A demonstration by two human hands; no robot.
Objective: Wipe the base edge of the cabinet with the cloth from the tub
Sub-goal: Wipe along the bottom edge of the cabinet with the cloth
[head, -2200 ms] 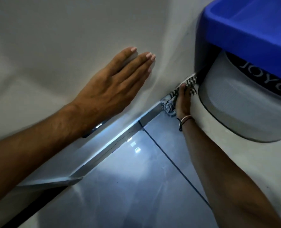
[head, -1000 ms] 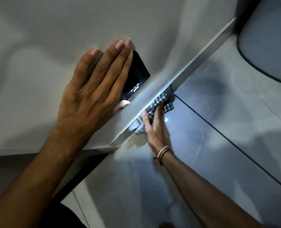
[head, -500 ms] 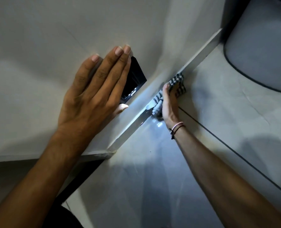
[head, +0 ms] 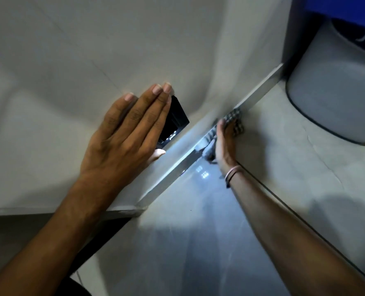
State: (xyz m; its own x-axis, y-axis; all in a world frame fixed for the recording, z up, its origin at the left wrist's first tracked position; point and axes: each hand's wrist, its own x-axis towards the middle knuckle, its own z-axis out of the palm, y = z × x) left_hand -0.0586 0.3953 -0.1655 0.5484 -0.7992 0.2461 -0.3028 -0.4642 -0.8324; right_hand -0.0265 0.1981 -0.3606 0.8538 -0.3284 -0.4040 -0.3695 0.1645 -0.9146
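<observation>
The white cabinet (head: 92, 50) fills the upper left, and its metallic base edge (head: 260, 90) runs diagonally down to the floor corner. My left hand (head: 126, 135) lies flat on the cabinet face, fingers together, partly covering a black recessed handle (head: 175, 122). My right hand (head: 224, 142) presses a black-and-white checked cloth (head: 235, 119) against the base edge where it meets the floor. The cloth is bunched and mostly hidden under my fingers and palm.
A grey round tub (head: 335, 88) with a dark rim stands on the tiled floor (head: 198, 242) at the upper right, with a blue container (head: 344, 5) above it. A dark grout line (head: 284, 201) crosses the tiles. A dark gap (head: 49, 221) shows beneath the cabinet's left side.
My right hand has slid the cloth along the base edge, first down towards me, then back up towards the tub. My left hand stays flat on the cabinet beside the handle.
</observation>
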